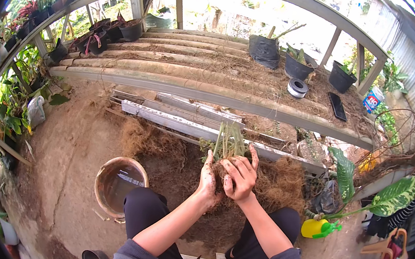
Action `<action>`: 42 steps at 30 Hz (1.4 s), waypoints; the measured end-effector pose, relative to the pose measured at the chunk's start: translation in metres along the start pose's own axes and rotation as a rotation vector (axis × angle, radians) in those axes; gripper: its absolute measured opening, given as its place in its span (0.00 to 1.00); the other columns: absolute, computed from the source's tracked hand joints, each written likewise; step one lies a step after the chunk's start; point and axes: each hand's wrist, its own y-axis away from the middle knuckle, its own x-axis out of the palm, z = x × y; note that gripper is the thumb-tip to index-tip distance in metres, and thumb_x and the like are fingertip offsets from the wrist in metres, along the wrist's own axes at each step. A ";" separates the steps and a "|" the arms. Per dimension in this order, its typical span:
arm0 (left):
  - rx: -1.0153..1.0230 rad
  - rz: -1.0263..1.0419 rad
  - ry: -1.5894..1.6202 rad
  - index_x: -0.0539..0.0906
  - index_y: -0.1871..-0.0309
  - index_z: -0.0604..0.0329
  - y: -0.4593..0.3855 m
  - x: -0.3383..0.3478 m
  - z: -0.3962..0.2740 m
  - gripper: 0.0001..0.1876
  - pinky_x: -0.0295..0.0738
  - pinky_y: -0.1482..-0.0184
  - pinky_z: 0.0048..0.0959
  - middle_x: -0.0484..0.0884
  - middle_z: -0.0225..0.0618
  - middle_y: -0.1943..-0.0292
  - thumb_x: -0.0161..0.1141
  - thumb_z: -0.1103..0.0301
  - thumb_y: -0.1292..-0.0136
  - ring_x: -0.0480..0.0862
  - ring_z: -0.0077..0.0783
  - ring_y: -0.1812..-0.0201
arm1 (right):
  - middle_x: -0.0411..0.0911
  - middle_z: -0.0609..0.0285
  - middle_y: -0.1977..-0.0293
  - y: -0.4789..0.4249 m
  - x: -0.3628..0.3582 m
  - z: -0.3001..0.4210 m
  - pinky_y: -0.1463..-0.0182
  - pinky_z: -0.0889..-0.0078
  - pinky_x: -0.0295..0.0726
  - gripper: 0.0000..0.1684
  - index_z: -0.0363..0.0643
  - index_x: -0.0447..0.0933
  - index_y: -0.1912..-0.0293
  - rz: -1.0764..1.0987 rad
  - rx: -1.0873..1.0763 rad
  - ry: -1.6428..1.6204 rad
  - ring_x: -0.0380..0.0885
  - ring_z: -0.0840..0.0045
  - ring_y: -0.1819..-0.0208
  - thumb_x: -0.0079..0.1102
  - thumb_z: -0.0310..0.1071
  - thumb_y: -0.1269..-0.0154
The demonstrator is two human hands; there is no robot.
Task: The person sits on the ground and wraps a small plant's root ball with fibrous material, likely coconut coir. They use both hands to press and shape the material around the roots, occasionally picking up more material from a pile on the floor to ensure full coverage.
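Note:
Between my two hands is a small leafy plant (231, 141) with a clump of soil and fibre around its base. My left hand (209, 183) cups the clump from the left, palm inward. On the right side, my right hand (239, 176) curls its soil-smeared fingers over it, the index finger raised. Brown coconut-like fibre (281, 183) and dark loose soil (172, 175) lie on the ground below and around my hands. The underside of the clump is hidden by my palms.
A round basin of murky water (100, 182) stands left of my knee. Ahead are metal beams (170, 120) and a slatted bench (181, 85) with black pots, a wire spool (297, 88) and a phone (337, 106). A yellow-green spray bottle (312, 228) lies at right.

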 end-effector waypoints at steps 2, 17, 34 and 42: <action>0.013 -0.022 0.388 0.74 0.45 0.50 0.007 0.007 0.000 0.19 0.71 0.54 0.24 0.78 0.26 0.56 0.43 0.52 0.31 0.78 0.23 0.51 | 0.77 0.52 0.73 0.001 0.004 0.002 0.34 0.40 0.59 0.19 0.36 0.81 0.65 0.025 -0.055 0.001 0.78 0.61 0.66 0.47 0.41 0.42; 0.124 0.355 0.064 0.75 0.46 0.57 -0.043 -0.054 0.017 0.21 0.54 0.35 0.29 0.73 0.29 0.61 0.46 0.54 0.35 0.71 0.22 0.56 | 0.76 0.51 0.71 0.001 0.006 0.023 0.36 0.46 0.62 0.16 0.37 0.81 0.62 0.117 0.216 -0.114 0.76 0.60 0.67 0.57 0.39 0.46; 0.482 0.692 0.616 0.77 0.52 0.57 -0.056 -0.022 0.056 0.20 0.63 0.41 0.28 0.74 0.31 0.62 0.42 0.52 0.32 0.73 0.25 0.57 | 0.76 0.53 0.73 -0.005 0.009 0.017 0.37 0.49 0.64 0.14 0.39 0.82 0.65 0.166 0.127 -0.083 0.77 0.63 0.67 0.59 0.39 0.46; 0.148 0.268 0.234 0.74 0.56 0.53 -0.026 -0.035 0.008 0.11 0.69 0.56 0.21 0.73 0.28 0.63 0.43 0.60 0.31 0.74 0.22 0.59 | 0.76 0.53 0.74 0.002 0.012 0.014 0.61 0.61 0.78 0.10 0.35 0.81 0.67 0.159 0.145 -0.068 0.77 0.63 0.71 0.59 0.32 0.47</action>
